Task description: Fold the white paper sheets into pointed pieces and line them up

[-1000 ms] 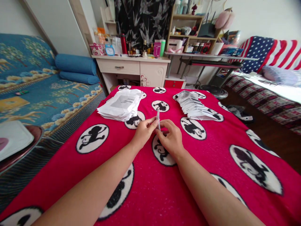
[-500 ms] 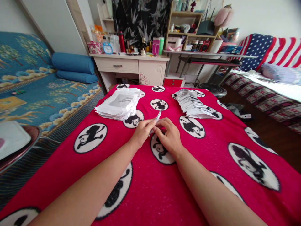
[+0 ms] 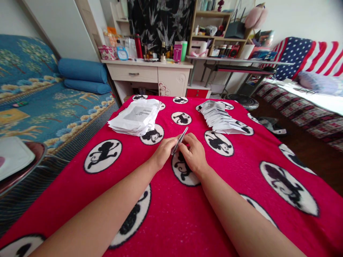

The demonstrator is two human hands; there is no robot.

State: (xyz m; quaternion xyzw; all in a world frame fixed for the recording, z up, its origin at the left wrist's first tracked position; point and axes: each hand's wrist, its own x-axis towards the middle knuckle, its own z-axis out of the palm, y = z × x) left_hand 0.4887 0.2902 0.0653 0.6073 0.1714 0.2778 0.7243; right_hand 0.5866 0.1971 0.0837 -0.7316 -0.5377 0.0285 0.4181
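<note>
Between my hands, near the middle of the red cloth, a small folded paper point(image 3: 179, 141) stands on edge, tilted to the right. My left hand point(image 3: 165, 151) is closed on its left side. My right hand point(image 3: 193, 152) pinches it from the right, fingers bent behind it. Beyond my left hand lies a loose stack of flat printed sheets point(image 3: 136, 117). Past my right hand, a row of folded papers point(image 3: 221, 117) lies fanned out, overlapping.
The red cloth point(image 3: 171, 214) with monkey ovals covers the table. Left are a blue sofa point(image 3: 53, 103) and a round tray point(image 3: 40, 153) near the edge. A cluttered dresser point(image 3: 136, 73) stands behind, a bed point(image 3: 308, 103) to the right.
The folded paper has turned, so more of its grey face shows, and it reaches slightly farther right. My hands have shifted a little around it. Both paper piles look the same.
</note>
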